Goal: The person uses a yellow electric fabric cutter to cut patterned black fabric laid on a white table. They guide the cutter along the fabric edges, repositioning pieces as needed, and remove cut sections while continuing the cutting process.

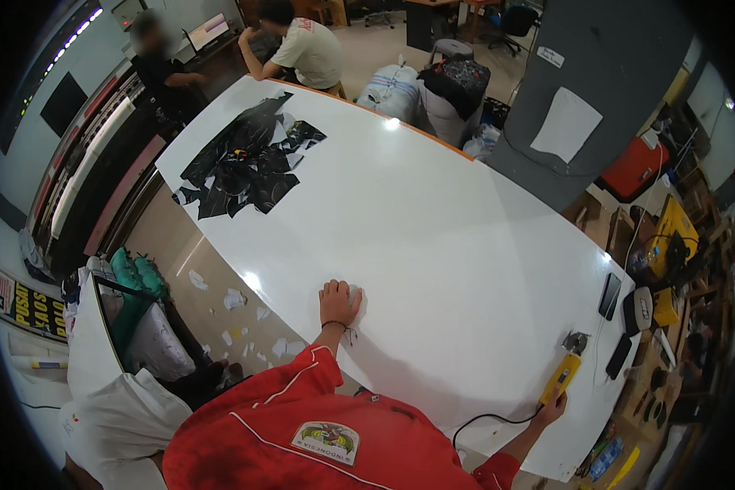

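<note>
My left hand [340, 303] lies palm down on the white table [433, 245] near its close edge, fingers stretched out. Beside its thumb there is a pale patch that I cannot make out. At the right end of the table, my right hand [553, 406] is closed on the yellow body of an electric rotary cutter [565, 367]. The cutter's metal blade head points away from me, and its black cord runs left to the near edge. A heap of black printed fabric pieces [241, 163] lies at the far left of the table, away from both hands.
Two phones, one dark [609, 296] and one black [618, 357], lie at the right edge by a dark case [638, 311]. Beyond stands a grey pillar [584, 106]. Paper scraps [235, 299] litter the floor at left. Several people are near the table, one seated [310, 53].
</note>
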Action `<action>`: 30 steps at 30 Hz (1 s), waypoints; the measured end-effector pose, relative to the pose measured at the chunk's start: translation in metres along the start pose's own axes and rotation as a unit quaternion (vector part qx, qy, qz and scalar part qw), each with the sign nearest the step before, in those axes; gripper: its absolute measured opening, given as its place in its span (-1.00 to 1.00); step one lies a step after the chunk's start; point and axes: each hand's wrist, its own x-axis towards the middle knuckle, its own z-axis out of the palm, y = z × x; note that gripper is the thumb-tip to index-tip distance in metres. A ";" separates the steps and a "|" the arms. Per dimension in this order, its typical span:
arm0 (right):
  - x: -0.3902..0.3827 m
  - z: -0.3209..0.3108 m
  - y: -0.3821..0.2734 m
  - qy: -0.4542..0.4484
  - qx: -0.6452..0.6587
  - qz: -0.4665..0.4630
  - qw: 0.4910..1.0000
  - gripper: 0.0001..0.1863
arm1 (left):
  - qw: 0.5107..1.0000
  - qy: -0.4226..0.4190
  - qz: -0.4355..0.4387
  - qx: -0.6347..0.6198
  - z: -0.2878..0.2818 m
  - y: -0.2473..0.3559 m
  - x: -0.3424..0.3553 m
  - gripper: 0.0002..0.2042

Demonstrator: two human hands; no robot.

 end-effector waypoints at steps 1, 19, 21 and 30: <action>0.001 0.002 0.003 0.010 -0.003 -0.005 1.000 -0.59 | 1.000 0.002 0.001 0.002 -0.001 0.000 0.000 -0.68; -0.004 0.009 -0.008 0.037 -0.012 0.018 0.999 -0.61 | 1.000 0.012 0.013 0.004 0.003 -0.007 0.000 -0.70; -0.003 0.009 -0.010 0.036 -0.016 0.016 0.999 -0.62 | 1.000 0.016 0.015 0.005 0.003 -0.006 0.000 -0.70; 0.001 0.006 -0.003 0.044 -0.034 0.018 0.998 -0.63 | 0.999 0.039 0.024 -0.012 0.003 -0.003 0.000 -0.70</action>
